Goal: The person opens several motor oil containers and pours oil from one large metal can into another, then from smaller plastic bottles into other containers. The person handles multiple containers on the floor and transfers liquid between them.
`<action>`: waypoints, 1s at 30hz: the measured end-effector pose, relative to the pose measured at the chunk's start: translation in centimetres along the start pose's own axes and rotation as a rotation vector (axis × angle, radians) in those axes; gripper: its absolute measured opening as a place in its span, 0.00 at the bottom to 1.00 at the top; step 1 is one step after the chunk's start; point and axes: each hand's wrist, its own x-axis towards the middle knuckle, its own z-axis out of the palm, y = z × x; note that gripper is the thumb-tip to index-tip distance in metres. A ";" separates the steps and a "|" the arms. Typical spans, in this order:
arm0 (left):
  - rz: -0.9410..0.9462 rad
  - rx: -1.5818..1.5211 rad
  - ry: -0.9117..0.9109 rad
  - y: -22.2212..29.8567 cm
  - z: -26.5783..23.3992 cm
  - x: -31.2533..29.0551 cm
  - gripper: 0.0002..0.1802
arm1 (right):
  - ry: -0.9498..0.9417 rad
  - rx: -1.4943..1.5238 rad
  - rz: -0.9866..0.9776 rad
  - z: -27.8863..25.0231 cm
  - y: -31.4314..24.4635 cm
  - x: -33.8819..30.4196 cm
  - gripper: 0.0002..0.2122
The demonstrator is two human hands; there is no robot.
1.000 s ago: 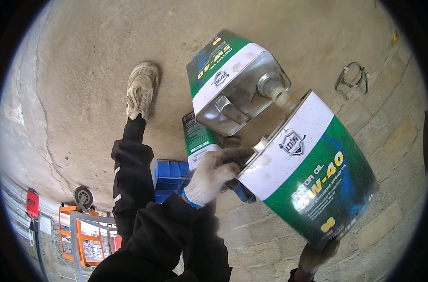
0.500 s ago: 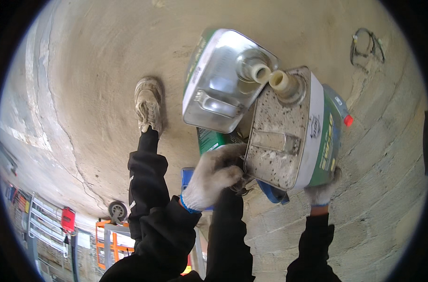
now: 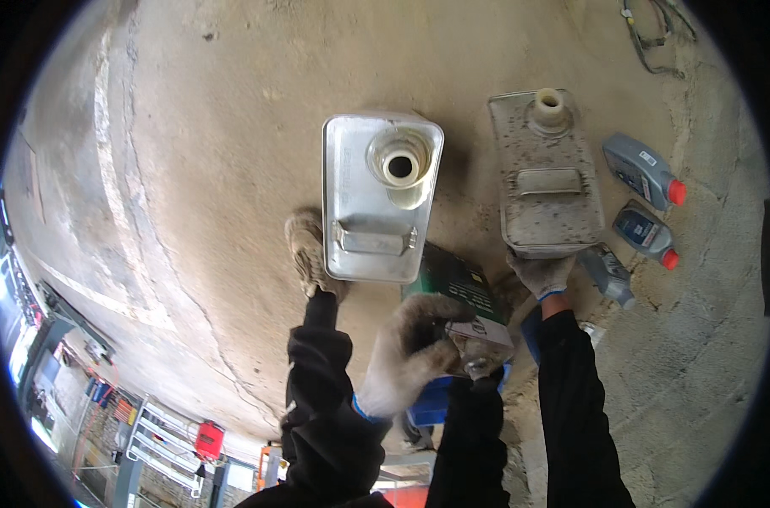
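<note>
My left hand (image 3: 409, 360), in a white glove with dirty fingers, is curled with a gap between thumb and fingers. Its fingertips are beside the white-banded edge of a green can (image 3: 454, 281), and nothing shows in its grasp. My right hand (image 3: 544, 275), also gloved, is against the near lower side of a dirt-speckled metal can (image 3: 537, 216), its fingers partly hidden by that can. This can is upright, with an uncapped pale spout and a folded handle on top. To its left stands a cleaner silver can (image 3: 347, 186) with an open spout.
Grey bottles with red caps, one (image 3: 635, 169) beside another (image 3: 646, 233), lie at the right near a third grey bottle (image 3: 607, 273). A blue container (image 3: 431, 405) is below the green can. Cables (image 3: 651, 38) lie far right. My shoe (image 3: 307, 250) is left of the silver can.
The speckled can has gone from tilted against the silver can to upright and apart, farther right. My right hand moved with it. The silver can now stands upright, and the bottles show fully.
</note>
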 end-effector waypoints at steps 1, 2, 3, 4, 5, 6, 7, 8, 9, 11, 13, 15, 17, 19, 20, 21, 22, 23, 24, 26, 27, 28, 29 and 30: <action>0.003 0.026 0.025 0.1 0.2 -0.1 0.25 | -0.015 0.068 0.031 -0.4 0.0 1.0 0.45; -0.018 0.025 0.032 0.2 0.2 -0.2 0.26 | -0.014 0.091 0.037 -1.0 0.2 1.7 0.45; -0.039 0.019 0.037 0.2 0.2 -0.2 0.26 | -0.028 0.121 0.051 -1.5 0.3 2.2 0.44; -0.054 0.002 0.035 0.2 0.2 -0.2 0.26 | -0.127 0.123 0.050 -2.0 0.2 2.5 0.44; -0.083 0.061 0.023 0.1 0.1 -0.2 0.26 | -0.056 -0.373 -0.196 -2.4 0.6 2.7 0.43; -0.081 0.052 0.023 0.0 0.1 -0.1 0.26 | -0.022 -0.570 -0.287 -2.8 0.3 2.5 0.42; -0.078 0.040 0.022 -0.2 0.1 -0.1 0.26 | 0.093 -0.631 -0.288 -3.1 0.5 2.3 0.42; -0.092 0.032 0.021 -0.4 0.2 -0.1 0.26 | 0.041 -0.496 -0.268 -3.3 0.1 1.8 0.41; -0.085 0.035 0.021 -0.5 0.2 -0.2 0.26 | 0.072 -0.419 -0.232 -3.4 0.0 1.3 0.41; -0.100 0.048 0.028 -0.6 0.4 -0.3 0.25 | 0.116 -0.391 -0.211 -3.2 -0.3 0.0 0.40; -0.058 0.046 0.044 -0.5 0.5 -0.4 0.25 | 0.142 -0.402 -0.200 -2.8 -0.6 -1.1 0.39; -0.034 0.047 0.040 -0.4 0.6 -0.3 0.26 | 0.167 -0.424 -0.191 -2.3 -0.7 -1.8 0.39; -0.027 0.057 0.049 -0.4 0.6 -0.2 0.28 | 0.183 -0.449 -0.184 -1.8 -1.0 -2.1 0.38; -0.043 0.068 0.060 -0.2 0.5 -0.1 0.29 | 0.195 -0.484 -0.182 -1.4 -1.5 -2.1 0.37; -0.060 0.072 0.049 -0.1 0.5 -0.1 0.29 | 0.202 -0.503 -0.181 -1.3 -1.8 -2.0 0.36; -0.077 0.067 0.044 -0.1 0.5 0.0 0.30 | 0.211 -0.515 -0.178 -1.3 -2.3 -2.0 0.36; -0.081 0.044 0.065 -0.1 0.5 -0.1 0.30 | 0.220 -0.523 -0.162 -1.3 -2.8 -1.8 0.36; -0.090 0.016 0.087 -0.1 0.7 -0.1 0.31 | 0.236 -0.526 -0.144 -1.4 -3.3 -1.7 0.35; -0.096 -0.011 0.102 -0.2 0.9 -0.1 0.32 | 0.256 -0.530 -0.121 -1.5 -3.7 -1.7 0.35; -0.088 -0.086 0.124 -0.3 1.1 -0.1 0.34 | 0.318 -0.495 -0.072 -1.4 -4.7 -2.0 0.34; -0.101 -0.127 0.142 -0.3 1.2 -0.1 0.34 | 0.354 -0.460 -0.049 -1.1 -5.1 -2.3 0.33; -0.103 -0.171 0.147 -0.3 1.3 -0.1 0.35 | 0.410 -0.330 -0.020 -0.7 -5.4 -3.1 0.32; -0.142 -0.188 0.120 -0.2 1.1 -0.1 0.38 | 0.368 -0.420 -0.117 0.0 -5.8 -4.2 0.30; -0.140 -0.216 0.112 -0.1 0.9 -0.1 0.39 | 0.480 -0.535 -0.233 1.0 -6.0 -5.7 0.29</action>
